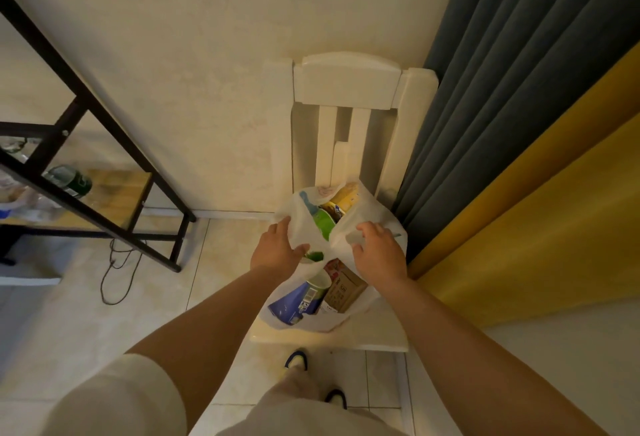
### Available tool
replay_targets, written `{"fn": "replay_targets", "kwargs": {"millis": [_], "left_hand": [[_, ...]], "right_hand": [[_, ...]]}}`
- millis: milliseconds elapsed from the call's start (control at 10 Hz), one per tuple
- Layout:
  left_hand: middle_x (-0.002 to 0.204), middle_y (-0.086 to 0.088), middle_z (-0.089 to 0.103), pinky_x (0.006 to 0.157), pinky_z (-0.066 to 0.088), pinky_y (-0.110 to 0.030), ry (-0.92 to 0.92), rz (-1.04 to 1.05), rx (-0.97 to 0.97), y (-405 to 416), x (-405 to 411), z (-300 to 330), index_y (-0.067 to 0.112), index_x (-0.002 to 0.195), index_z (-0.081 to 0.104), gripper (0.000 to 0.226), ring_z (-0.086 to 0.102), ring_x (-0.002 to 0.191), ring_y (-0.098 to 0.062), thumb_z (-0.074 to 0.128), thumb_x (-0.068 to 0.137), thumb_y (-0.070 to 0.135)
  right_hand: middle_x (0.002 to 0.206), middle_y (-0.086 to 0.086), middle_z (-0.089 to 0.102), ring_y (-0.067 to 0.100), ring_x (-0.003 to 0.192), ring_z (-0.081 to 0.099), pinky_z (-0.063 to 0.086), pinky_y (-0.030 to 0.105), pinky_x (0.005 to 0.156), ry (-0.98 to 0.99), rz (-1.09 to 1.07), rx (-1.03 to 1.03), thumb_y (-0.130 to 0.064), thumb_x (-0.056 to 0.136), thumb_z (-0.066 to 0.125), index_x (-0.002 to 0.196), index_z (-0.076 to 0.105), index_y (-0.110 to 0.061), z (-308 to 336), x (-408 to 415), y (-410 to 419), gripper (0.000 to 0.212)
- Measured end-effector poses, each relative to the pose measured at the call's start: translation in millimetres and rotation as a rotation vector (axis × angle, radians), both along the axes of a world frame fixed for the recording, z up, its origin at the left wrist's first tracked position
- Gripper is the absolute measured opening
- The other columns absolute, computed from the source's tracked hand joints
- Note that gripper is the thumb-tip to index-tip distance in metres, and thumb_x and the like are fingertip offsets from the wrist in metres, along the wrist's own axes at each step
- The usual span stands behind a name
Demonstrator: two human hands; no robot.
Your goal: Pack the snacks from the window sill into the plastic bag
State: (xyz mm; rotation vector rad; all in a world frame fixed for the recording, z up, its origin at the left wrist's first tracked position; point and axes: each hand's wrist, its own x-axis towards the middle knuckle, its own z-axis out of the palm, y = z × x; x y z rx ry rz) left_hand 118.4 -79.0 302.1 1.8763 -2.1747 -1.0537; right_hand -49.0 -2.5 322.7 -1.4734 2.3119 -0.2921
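A white plastic bag (379, 215) stands on the seat of a white wooden chair (349, 85), stuffed with snacks. Inside it I see a green packet (323, 222), a yellow packet (343, 196), a blue and white tub (299, 300) and a brown carton (346, 288). My left hand (277, 245) grips the bag's left handle flap. My right hand (379, 250) pinches the right handle flap. The two flaps meet over the middle of the bag. The window sill is out of view.
A black metal shelf (79, 144) with a wooden board and a green bottle (71, 181) stands to the left. A loose cable (117, 273) lies on the tiled floor. Grey and yellow curtains (519, 124) hang at the right. My feet are just below the chair.
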Motion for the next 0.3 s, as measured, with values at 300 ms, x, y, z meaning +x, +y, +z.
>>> {"fn": "replay_targets", "kwargs": {"millis": [300], "left_hand": [[0.151, 0.0, 0.032, 0.109, 0.033, -0.037, -0.122, -0.273, -0.114, 44, 4, -9, 0.024, 0.15, 0.018, 0.065, 0.03, 0.136, -0.024, 0.047, 0.095, 0.043]], "right_hand": [[0.144, 0.002, 0.037, 0.02, 0.132, 0.033, 0.033, 0.032, 0.107, 0.104, 0.211, 0.046, -0.034, 0.096, 0.047, 0.143, 0.031, -0.02, -7, 7, 35, 0.051]]}}
